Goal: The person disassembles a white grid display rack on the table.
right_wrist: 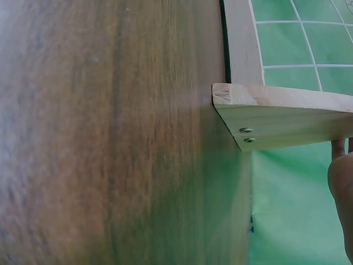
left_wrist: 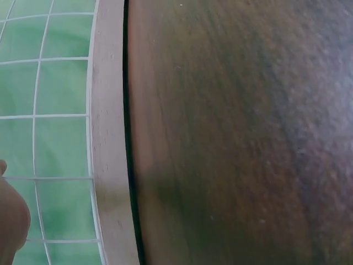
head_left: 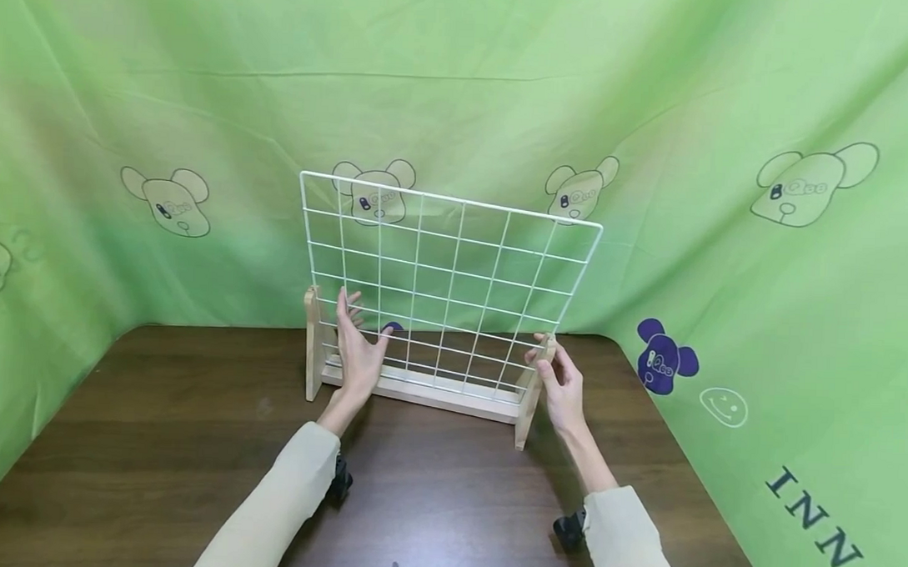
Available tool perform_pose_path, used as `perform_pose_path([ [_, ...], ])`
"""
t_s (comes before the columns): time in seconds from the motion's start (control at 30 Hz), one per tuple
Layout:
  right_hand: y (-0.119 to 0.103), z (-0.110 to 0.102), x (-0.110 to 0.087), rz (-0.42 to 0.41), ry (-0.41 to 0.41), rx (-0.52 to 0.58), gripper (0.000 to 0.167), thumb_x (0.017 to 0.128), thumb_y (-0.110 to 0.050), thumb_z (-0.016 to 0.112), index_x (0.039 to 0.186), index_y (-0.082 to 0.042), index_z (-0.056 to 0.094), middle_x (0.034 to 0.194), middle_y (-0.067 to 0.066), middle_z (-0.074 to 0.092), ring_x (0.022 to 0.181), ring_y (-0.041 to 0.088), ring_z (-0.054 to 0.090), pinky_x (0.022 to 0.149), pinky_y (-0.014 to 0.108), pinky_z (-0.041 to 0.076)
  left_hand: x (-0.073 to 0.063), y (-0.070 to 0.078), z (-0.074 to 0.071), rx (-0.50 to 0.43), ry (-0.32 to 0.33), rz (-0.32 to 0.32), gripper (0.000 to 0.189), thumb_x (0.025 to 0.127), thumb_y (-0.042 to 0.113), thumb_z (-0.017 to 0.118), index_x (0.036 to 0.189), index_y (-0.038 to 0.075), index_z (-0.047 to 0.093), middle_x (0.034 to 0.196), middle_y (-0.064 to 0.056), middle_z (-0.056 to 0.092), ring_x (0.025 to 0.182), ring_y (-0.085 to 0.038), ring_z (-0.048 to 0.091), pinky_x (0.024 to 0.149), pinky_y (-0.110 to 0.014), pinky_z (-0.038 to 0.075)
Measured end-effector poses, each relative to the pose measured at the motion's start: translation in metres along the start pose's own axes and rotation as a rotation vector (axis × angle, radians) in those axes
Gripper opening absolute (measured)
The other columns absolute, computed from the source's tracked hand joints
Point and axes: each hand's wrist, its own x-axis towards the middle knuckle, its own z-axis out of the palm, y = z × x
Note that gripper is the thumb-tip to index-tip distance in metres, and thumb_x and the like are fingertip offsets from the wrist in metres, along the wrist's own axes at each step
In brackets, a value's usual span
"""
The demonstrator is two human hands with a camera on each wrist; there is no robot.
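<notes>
A white wire grid panel (head_left: pixel 436 281) stands upright, tilted slightly, in a pale wooden stand with a bottom rail (head_left: pixel 442 397) and a side post at either end. In the head view my left hand (head_left: pixel 361 359) is at the grid's lower left, just inside the left post (head_left: pixel 313 345), thumb spread from the extended fingers; whether it touches the wire cannot be told. My right hand (head_left: pixel 564 396) pinches the upper part of the right post (head_left: pixel 534 395) between thumb and fingers. Two screw heads (right_wrist: pixel 247 134) show on that post's outer face in the right wrist view.
The stand rests on a dark brown wood-grain table (head_left: pixel 194 425). Green cloth (head_left: pixel 463 33) with printed bear heads hangs behind and at both sides. Black wrist devices (head_left: pixel 569 529) sit at the cuffs of the light sleeves (head_left: pixel 277 494).
</notes>
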Motion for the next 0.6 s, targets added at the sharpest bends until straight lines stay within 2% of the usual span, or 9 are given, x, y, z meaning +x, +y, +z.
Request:
perform_pose_path([
  [0.13, 0.001, 0.001, 0.0, -0.008, 0.009, 0.007, 0.032, 0.097, 0.005, 0.047, 0.128, 0.013, 0.049, 0.097, 0.033, 0.058, 0.094, 0.022, 0.061, 0.088, 0.027, 0.047, 0.001, -0.002, -0.001, -0.014, 0.0, 0.03, 0.104, 0.071, -0.01, 0.078, 0.152, 0.005, 0.015, 0.138, -0.014, 0.045, 0.113, -0.039, 0.051, 0.095, -0.05, 0.043],
  [0.27, 0.002, 0.002, 0.001, -0.017, 0.011, 0.006, 0.031, 0.098, 0.002, 0.048, 0.128, 0.012, 0.051, 0.096, 0.029, 0.06, 0.093, 0.022, 0.061, 0.086, 0.026, 0.047, 0.003, -0.004, -0.005, -0.012, -0.016, 0.062, 0.104, 0.07, -0.009, 0.08, 0.15, 0.0, 0.015, 0.136, -0.016, 0.046, 0.114, -0.034, 0.051, 0.097, -0.045, 0.043],
  [0.43, 0.003, 0.0, 0.001, -0.023, 0.008, -0.003, 0.033, 0.098, -0.004, 0.052, 0.127, 0.012, 0.051, 0.095, 0.026, 0.062, 0.093, 0.023, 0.062, 0.086, 0.026, 0.047, 0.005, -0.003, -0.009, -0.046, -0.047, 0.104, 0.103, 0.069, -0.009, 0.08, 0.15, -0.002, 0.017, 0.135, -0.02, 0.047, 0.115, -0.036, 0.052, 0.096, -0.047, 0.044],
  [0.6, 0.002, 0.0, 0.001, -0.025, -0.001, -0.001, 0.035, 0.098, -0.004, 0.053, 0.126, 0.016, 0.049, 0.095, 0.026, 0.063, 0.093, 0.022, 0.062, 0.085, 0.025, 0.047, 0.005, -0.005, -0.011, -0.084, -0.039, 0.099, 0.1, 0.067, -0.013, 0.08, 0.148, -0.001, 0.024, 0.131, -0.02, 0.052, 0.109, -0.039, 0.055, 0.092, -0.05, 0.046],
])
